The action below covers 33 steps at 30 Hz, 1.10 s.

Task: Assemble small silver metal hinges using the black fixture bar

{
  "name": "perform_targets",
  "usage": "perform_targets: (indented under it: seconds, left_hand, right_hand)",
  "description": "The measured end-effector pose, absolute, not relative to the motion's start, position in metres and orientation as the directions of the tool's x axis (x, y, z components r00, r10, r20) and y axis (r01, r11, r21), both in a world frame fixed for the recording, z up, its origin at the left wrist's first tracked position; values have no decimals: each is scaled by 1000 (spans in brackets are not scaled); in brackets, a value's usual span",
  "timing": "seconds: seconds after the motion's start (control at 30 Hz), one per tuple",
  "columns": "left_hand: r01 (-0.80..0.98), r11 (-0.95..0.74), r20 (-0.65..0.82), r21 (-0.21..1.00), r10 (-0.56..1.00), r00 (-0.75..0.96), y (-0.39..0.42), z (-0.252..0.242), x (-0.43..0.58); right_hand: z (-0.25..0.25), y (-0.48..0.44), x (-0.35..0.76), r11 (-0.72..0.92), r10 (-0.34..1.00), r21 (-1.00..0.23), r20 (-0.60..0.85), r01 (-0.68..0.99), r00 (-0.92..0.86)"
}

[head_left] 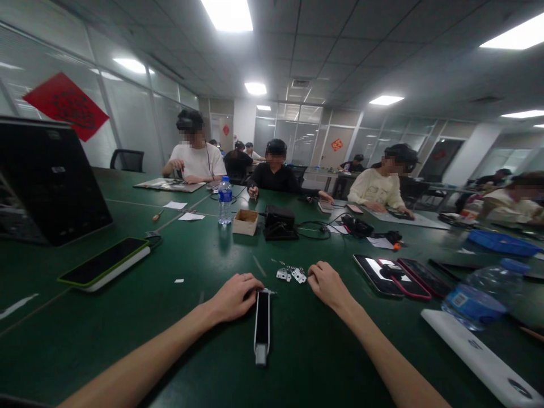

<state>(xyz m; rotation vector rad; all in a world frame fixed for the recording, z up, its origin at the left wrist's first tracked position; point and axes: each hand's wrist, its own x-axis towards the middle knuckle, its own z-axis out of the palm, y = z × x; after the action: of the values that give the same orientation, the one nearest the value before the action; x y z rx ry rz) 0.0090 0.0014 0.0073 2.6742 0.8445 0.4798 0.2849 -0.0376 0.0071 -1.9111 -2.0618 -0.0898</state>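
A narrow device (262, 323) with a black face and a pale metal frame lies lengthwise in front of me on the green table. My left hand (238, 296) is at its far end, with curled fingers closed against it. Just beyond that end a thin small piece sticks out, too small to name. My right hand (328, 285) rests on the table to the right, its fingers bent inward and closed; whatever they hold, if anything, is hidden. Beside its fingertips lies a cluster of small silvery metal plates (293, 274) with some tiny parts.
Phones (378, 275) lie at right, near a water bottle (480, 294) and a white slab (471, 345). A green-edged phone (104, 263) is at left. Ahead stand a cardboard box (245, 222), a black device (280, 221) and another bottle (225, 201). Several people work across the table.
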Motion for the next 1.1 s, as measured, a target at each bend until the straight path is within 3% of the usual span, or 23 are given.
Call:
perform_targets:
  seconds: [0.17,0.33,0.7,1.1]
  left_hand:
    - [487,-795,248,362,586,772,4,2,9]
    - [485,-808,264,334,574,775,7,-4,10]
    - [498,-805,253,322,581,774,7,-3,12]
    - [481,-808,245,339,570,785,6,-3,11]
  right_hand:
    - [1,-50,248,322,920,-457,359,829,-159]
    - [-5,-55,223,368,918,-567,345,737,-193]
    - [2,-56,224,317,948,-662,232,679,-216]
    - [-8,-53,218,420,906,-611,322,671,-273]
